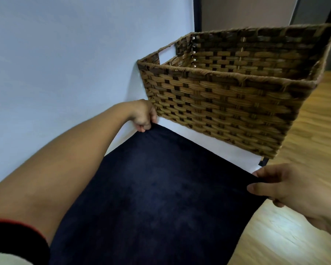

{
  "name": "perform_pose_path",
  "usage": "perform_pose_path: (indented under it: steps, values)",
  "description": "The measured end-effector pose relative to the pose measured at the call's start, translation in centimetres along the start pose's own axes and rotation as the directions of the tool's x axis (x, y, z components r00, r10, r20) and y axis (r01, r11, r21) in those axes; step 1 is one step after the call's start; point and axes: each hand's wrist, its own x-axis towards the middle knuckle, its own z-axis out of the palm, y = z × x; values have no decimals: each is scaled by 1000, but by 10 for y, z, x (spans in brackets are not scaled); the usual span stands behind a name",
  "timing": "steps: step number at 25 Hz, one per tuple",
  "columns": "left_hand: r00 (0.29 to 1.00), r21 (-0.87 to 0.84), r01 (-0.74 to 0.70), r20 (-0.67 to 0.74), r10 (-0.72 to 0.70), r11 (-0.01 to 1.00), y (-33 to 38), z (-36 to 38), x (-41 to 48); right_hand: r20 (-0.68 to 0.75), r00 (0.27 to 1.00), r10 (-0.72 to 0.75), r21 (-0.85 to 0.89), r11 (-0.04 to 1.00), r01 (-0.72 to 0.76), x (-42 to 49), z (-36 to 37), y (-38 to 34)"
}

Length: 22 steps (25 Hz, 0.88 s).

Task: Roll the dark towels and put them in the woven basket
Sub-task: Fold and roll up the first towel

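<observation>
Dark towel (pixel 151 188) is lying spread flat over the white table (pixel 208 142), with its near end running out of frame below. It is not rolled yet.

Right hand (pixel 298 190) is pinching the towel's far right corner between thumb and fingers, right at the table's edge above the wooden floor (pixel 294 236). Left hand (pixel 143 115), farther out, is gripping the far left corner with curled fingers, just beside the lower corner of the woven basket (pixel 218 104).

Basket is standing at the far end of the table, near the towel's far edge but apart from it. No towel is showing in the visible part of its inside.

Risks, as judged:
- The right corner is sitting at the table edge, so a loose pinch or uneven pull could be sending that side sliding toward the floor.
- Hands rolling at different rates would be giving a skewed roll that loosens on the lift.
- The left knuckles are working close to the basket, and its right corner appears to be at the table's edge, so a nudge could be tipping it off.
</observation>
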Motion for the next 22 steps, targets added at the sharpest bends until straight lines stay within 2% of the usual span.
perform_pose_path:
  steps: [2, 3, 4, 6, 7, 9, 10, 12, 14, 15, 16, 17, 19, 21, 22]
  values:
    - [991, 56, -62, -114, 68, 997, -7, 2, 0, -84, 976, -201, -146, 971, 188, -2, 4, 5]
    - [976, 180, -79, -185, 112, 980, -10, 3, 0, -127, 923, -363, -325, 895, 306, -2, 7, 8]
    - [951, 329, -73, -263, 165, 942, -13, 4, -1, -137, 834, -535, -523, 754, 398, -1, 8, 11]
    - [875, 516, -36, -397, 276, 856, -19, 9, -4, 43, 611, -791, -726, 395, 562, 4, 6, 22]
    - [830, 554, -43, -443, 339, 831, -23, 14, -6, 161, 520, -839, -764, 228, 604, 6, 4, 26]
    - [741, 621, -83, -484, 466, 779, -36, 29, -7, 317, 413, -854, -802, -9, 597, 9, 0, 31]
    - [702, 653, -111, -482, 524, 749, -44, 39, -7, 364, 381, -850, -805, -82, 588, 10, -1, 33]
    - [624, 683, -154, -493, 606, 714, -58, 58, -9, 413, 384, -826, -820, -153, 552, 11, -3, 37]
    - [572, 676, -194, -511, 642, 711, -72, 69, -13, 426, 421, -801, -826, -154, 543, 12, -1, 39]
    - [569, 665, -216, -509, 645, 715, -78, 71, -16, 416, 435, -798, -829, -136, 543, 12, 0, 40]
    - [583, 640, -236, -508, 634, 731, -81, 72, -21, 403, 466, -787, -829, -98, 551, 9, 2, 41]
    - [620, 594, -247, -510, 596, 766, -82, 71, -27, 368, 524, -768, -825, -9, 566, 4, 4, 40]
    - [736, 436, -226, -510, 446, 871, -70, 61, -36, 190, 674, -714, -773, 314, 551, -8, 10, 31]
    - [869, 253, -157, -424, 255, 955, -54, 40, -34, 15, 849, -529, -605, 671, 428, -11, 12, 18]
    - [925, 192, -105, -341, 167, 976, -46, 28, -31, -46, 911, -409, -520, 789, 328, -11, 12, 11]
